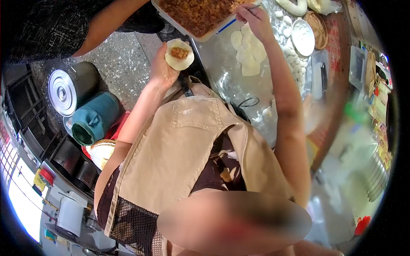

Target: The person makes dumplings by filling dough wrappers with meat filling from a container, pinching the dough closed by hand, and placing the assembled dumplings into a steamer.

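My left hand [163,65] holds a round dough wrapper [186,62] from its edge, with a mound of reddish-brown filling [179,52] on the wrapper. At the right of a large tray of filling [196,16], my right hand [255,19] is closed on a thin utensil [226,26] with a blue part, which points down and left over the tray's edge. Several flat dough wrappers [251,53] overlap on the metal worktop [218,64] just below my right hand.
Small dough pieces [294,64] lie along the worktop's right side, near a white bowl of flour [303,37] and a woven basket [316,30]. Another person's arm [104,23] reaches in at the upper left. A lidded pot [62,92] and a teal container [95,117] stand on the left.
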Available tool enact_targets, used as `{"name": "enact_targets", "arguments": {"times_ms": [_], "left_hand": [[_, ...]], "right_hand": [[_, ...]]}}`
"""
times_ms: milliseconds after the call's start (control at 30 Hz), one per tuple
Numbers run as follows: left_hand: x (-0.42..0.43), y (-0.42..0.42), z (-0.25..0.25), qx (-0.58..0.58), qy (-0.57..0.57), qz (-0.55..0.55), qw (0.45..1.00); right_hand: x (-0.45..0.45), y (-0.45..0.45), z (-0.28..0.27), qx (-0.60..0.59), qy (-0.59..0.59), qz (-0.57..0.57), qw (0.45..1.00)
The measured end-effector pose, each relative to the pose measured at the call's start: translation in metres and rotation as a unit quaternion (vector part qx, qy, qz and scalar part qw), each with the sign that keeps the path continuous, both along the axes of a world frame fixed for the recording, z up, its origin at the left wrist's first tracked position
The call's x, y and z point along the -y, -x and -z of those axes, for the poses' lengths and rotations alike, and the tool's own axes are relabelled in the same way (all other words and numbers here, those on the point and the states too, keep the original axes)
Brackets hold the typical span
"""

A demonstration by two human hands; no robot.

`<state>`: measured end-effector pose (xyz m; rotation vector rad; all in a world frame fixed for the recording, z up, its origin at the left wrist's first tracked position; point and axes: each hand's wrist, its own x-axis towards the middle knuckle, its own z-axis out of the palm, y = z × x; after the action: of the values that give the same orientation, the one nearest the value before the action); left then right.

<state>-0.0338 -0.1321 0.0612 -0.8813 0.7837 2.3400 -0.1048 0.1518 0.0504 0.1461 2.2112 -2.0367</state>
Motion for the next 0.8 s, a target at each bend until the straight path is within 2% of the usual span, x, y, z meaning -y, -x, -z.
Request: {"name": "enact_targets", "arguments": {"times_ms": [100,200,267,400,533,600,700,800], "left_hand": [[0.0,0.0,0.003,-0.009,0.003,0.012,1.0],[-0.002,0.001,-0.002,-0.009,0.013,0.021,1.0],[-0.003,0.002,-0.003,-0.004,0.013,0.016,1.0],[-0.008,0.004,-0.006,-0.012,0.03,0.018,0.999],[-0.021,0.013,-0.008,0.009,0.008,-0.011,1.0],[-0.031,0.021,-0.013,-0.034,-0.027,-0.007,0.999],[-0.053,0.035,-0.023,-0.044,-0.054,-0.033,0.997],[-0.071,0.041,-0.038,-0.066,-0.117,0.003,0.991]], "right_hand": [[-0.02,0.007,0.011,-0.013,-0.046,-0.016,0.999],[-0.026,0.013,0.015,0.008,-0.015,0.034,0.999],[-0.027,0.016,0.003,0.047,-0.066,0.069,0.994],[-0.037,0.025,0.013,0.079,-0.075,0.086,0.99],[-0.037,0.02,-0.002,0.072,0.048,0.135,0.987],[-0.031,0.003,-0.027,0.057,0.093,0.147,0.983],[0.018,-0.061,-0.091,-0.105,-0.073,0.193,0.973],[0.068,-0.124,-0.111,-0.266,-0.234,0.238,0.905]]}}
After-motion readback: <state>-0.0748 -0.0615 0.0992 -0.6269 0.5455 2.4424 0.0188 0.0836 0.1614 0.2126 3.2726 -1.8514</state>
